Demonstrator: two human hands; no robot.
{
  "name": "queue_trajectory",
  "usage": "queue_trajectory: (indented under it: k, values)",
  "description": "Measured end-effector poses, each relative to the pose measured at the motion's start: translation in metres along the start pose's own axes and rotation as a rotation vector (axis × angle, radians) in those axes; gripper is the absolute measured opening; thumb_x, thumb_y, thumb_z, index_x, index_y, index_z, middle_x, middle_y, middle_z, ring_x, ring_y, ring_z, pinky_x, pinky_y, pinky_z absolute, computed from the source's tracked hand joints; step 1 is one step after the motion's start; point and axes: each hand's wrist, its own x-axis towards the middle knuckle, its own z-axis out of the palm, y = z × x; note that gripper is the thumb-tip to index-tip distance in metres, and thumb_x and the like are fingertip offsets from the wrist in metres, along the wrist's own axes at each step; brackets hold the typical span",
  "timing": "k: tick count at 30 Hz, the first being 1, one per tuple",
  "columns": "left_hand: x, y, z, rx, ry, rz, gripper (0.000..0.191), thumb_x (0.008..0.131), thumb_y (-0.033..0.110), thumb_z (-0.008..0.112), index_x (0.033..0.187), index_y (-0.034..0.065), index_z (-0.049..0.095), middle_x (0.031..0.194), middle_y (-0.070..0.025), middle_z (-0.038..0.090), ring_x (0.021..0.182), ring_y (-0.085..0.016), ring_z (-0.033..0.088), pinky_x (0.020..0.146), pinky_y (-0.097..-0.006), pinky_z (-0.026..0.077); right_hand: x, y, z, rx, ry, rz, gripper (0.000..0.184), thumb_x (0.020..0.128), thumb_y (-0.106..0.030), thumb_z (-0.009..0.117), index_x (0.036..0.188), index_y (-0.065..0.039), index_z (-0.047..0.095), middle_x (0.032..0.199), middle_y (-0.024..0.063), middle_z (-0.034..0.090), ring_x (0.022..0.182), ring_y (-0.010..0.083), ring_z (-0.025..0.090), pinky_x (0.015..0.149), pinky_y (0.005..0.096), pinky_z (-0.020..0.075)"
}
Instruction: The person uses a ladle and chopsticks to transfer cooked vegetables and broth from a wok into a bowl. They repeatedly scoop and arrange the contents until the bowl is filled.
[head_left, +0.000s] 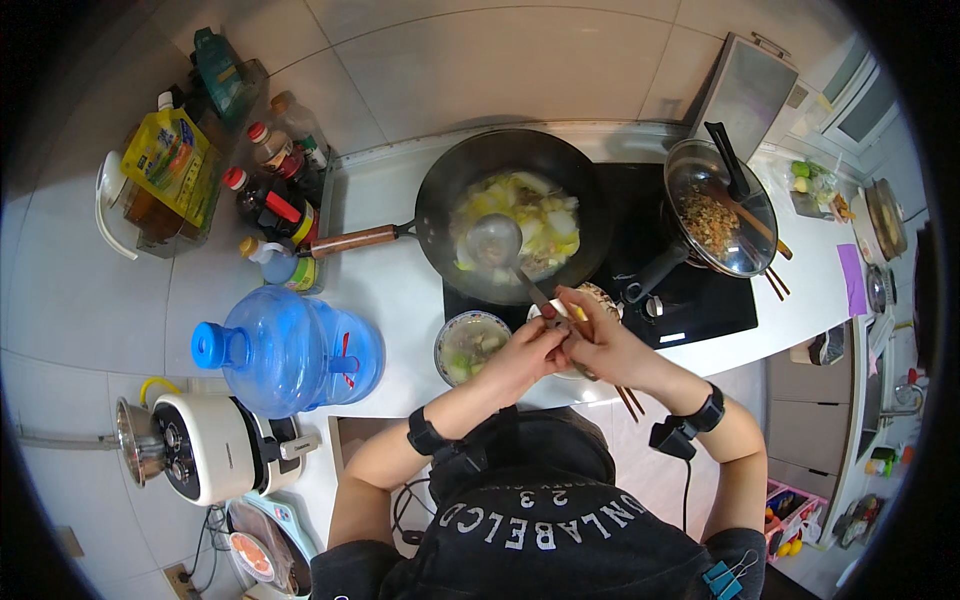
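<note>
My left hand (534, 346) and my right hand (596, 330) meet around the handle of a metal ladle (494, 241), near the hob's front edge. The ladle's bowl rests in a black wok (442, 187) that holds leafy vegetables in steaming liquid. Left of my left hand stands a patterned bowl (474, 349) with broth and vegetables. A second bowl (598, 298) lies mostly hidden beneath my hands, with chopsticks (630, 403) sticking out near it. Which hand carries the ladle's weight is hard to tell.
A glass-lidded pan (721, 208) with chopped food sits on the right of the black hob (720, 307). The wok's wooden handle (352, 242) points left towards sauce bottles (277, 202). A blue water jug (285, 352) and a cream appliance (210, 448) stand at the left.
</note>
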Motion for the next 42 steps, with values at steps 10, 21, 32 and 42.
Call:
queue_trajectory:
  k: [10, 21, 32, 42]
  values:
    - [-0.067, 0.001, -0.032, 0.146, 0.293, 0.063, 0.028, 0.099, 0.012, 0.043, 0.125, 0.0037, 0.050, 0.108, -0.0107, 0.061, 0.081, -0.017, 0.061, 0.066, -0.0275, 0.051, -0.039, 0.021, -0.036, -0.297, 0.300, -0.439, 0.033, 0.087, -0.007, 0.052, 0.119, -0.003, 0.058, 0.078, 0.0104, 0.062, 0.070, 0.0174, 0.062, 0.066, 0.0271, 0.0482]
    - [-0.124, 0.026, -0.085, 0.076, 0.244, 0.079, 0.041, 0.096, 0.011, 0.040, 0.134, -0.0039, 0.044, 0.088, -0.0042, 0.053, 0.051, -0.006, 0.042, 0.040, -0.0198, 0.036, -0.066, 0.074, 0.003, -0.014, 0.450, -0.377, 0.030, 0.098, -0.019, 0.047, 0.090, 0.006, 0.062, 0.084, 0.0121, 0.060, 0.069, 0.0190, 0.062, 0.068, 0.0302, 0.0498]
    - [-0.131, 0.047, -0.108, 0.267, 0.140, 0.083, 0.042, 0.097, 0.013, 0.040, 0.135, -0.0037, 0.043, 0.086, -0.0042, 0.053, 0.047, -0.007, 0.043, 0.040, -0.0205, 0.036, -0.020, 0.088, 0.072, -0.420, 0.479, -0.365, 0.010, 0.084, -0.001, 0.057, 0.094, 0.001, 0.059, 0.084, 0.0128, 0.059, 0.076, 0.0254, 0.062, 0.068, 0.0310, 0.0497]
    - [-0.130, 0.058, -0.119, 0.258, 0.091, 0.091, 0.043, 0.096, 0.013, 0.039, 0.136, -0.0031, 0.042, 0.084, -0.0046, 0.052, 0.048, -0.008, 0.043, 0.041, -0.0207, 0.036, 0.023, 0.129, 0.071, 0.160, 0.484, -0.112, 0.024, 0.102, -0.017, 0.041, 0.109, 0.003, 0.052, 0.101, 0.0134, 0.061, 0.092, 0.0250, 0.068, 0.084, 0.0326, 0.0564]
